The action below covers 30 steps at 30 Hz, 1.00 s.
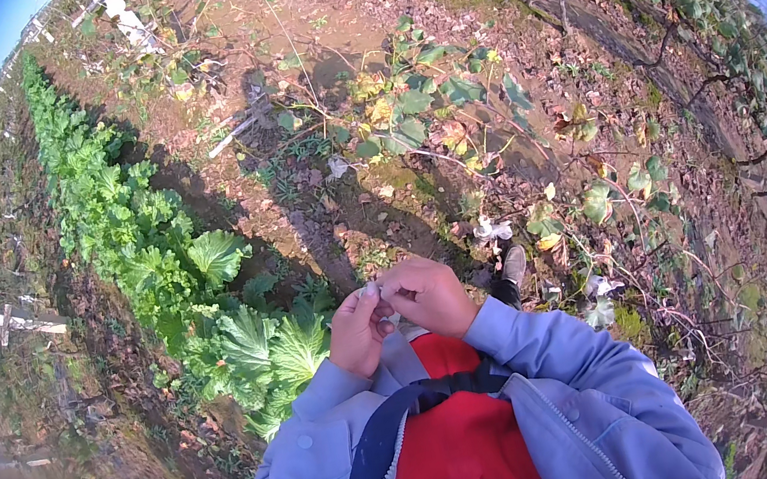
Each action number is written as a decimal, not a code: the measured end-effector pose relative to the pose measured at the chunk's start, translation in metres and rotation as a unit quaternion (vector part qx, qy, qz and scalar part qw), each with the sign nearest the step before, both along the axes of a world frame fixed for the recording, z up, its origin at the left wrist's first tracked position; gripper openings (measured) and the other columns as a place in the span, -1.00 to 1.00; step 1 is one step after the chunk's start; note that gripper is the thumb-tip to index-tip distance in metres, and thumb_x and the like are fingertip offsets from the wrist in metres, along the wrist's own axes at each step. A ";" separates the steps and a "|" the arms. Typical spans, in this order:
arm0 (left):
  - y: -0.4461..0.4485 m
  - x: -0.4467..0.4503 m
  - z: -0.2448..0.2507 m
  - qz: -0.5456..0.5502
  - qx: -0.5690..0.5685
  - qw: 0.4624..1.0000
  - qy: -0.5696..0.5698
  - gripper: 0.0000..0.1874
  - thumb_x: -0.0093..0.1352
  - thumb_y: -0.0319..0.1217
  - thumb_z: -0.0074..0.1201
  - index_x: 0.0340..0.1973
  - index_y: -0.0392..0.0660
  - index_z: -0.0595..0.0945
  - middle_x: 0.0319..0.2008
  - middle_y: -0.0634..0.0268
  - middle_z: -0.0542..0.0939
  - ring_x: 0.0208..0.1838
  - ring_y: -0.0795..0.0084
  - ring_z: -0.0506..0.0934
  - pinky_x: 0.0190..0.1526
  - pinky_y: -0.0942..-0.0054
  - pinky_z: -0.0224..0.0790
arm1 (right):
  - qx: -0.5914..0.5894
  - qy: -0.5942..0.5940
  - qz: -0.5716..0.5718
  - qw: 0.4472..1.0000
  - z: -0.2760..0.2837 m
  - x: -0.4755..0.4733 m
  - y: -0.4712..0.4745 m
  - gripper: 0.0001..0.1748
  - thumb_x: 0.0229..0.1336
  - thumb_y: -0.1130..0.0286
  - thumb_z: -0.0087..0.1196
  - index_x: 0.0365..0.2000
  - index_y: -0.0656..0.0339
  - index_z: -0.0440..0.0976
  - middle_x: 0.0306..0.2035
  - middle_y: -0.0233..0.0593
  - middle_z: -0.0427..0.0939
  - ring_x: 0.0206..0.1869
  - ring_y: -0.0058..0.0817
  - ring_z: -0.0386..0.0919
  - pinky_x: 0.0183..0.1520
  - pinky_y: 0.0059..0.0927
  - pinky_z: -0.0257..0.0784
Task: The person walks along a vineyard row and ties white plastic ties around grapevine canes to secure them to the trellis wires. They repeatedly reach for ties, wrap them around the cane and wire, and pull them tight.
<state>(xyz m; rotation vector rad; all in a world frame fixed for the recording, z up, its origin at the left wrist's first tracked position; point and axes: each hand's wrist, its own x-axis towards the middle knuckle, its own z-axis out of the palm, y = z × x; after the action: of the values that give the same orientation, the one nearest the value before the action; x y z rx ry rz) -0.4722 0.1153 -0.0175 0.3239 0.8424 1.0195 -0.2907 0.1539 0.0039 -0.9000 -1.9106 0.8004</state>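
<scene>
In front of my chest, my left hand [357, 331] and my right hand [431, 296] come together, fingertips touching. The thumb and forefinger of each are pinched inward. A tiny pale spot shows between the tips, too small to tell whether it is a held thing or a nail. My right hand's fingers curl under and hide part of the grip. Just left of the hands grow broad green leaves [299, 349] of a leafy vegetable, apart from my fingers.
A row of leafy vegetables [143, 257] runs up the left. Grapevine shoots [414, 105] with yellowing leaves trail over the leaf-strewn soil ahead. White scraps [492, 229] lie near my shoe [514, 265]. Pale posts [126, 20] stand beyond; more vines [683, 29] line the right.
</scene>
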 end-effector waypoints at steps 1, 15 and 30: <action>0.001 0.001 -0.003 -0.008 0.003 1.000 0.020 -0.74 0.56 -0.29 0.11 0.07 -0.14 0.62 -0.20 0.38 0.69 -0.19 0.58 0.62 -0.31 0.56 0.48 | -0.043 0.023 -0.010 0.999 -0.001 0.004 0.002 -0.89 0.11 0.54 0.29 -0.30 0.20 0.63 -0.28 -0.20 0.69 -0.29 -0.37 0.67 -0.26 -0.34 0.57; 0.038 0.042 -0.049 -0.366 0.503 0.501 0.601 -0.80 0.34 -0.44 0.07 -0.14 -0.01 0.65 -0.36 0.11 0.67 -0.23 0.08 0.69 -0.29 0.09 0.53 | -0.342 -0.031 -0.249 0.906 -0.034 0.139 -0.047 -0.84 0.18 0.42 0.36 -0.30 0.29 0.66 -0.41 -0.44 0.64 -0.38 -0.73 0.54 -0.29 -0.55 0.48; 0.045 -0.053 -0.075 -0.125 0.299 0.752 0.574 -0.69 0.36 -0.41 0.22 0.01 -0.17 0.67 -0.14 0.14 0.69 -0.20 0.18 0.69 -0.14 0.32 0.56 | -0.324 -0.063 -0.198 0.923 -0.041 0.133 -0.034 -0.84 0.14 0.40 0.34 -0.29 0.27 0.69 -0.41 -0.28 0.68 -0.39 -0.58 0.61 -0.28 -0.42 0.54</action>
<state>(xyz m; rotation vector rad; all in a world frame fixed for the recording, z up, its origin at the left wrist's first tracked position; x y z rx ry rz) -0.5247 0.1605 -0.0926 1.6997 1.4819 0.7357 -0.1576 0.1195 -0.0373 -1.7110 -1.4851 1.1614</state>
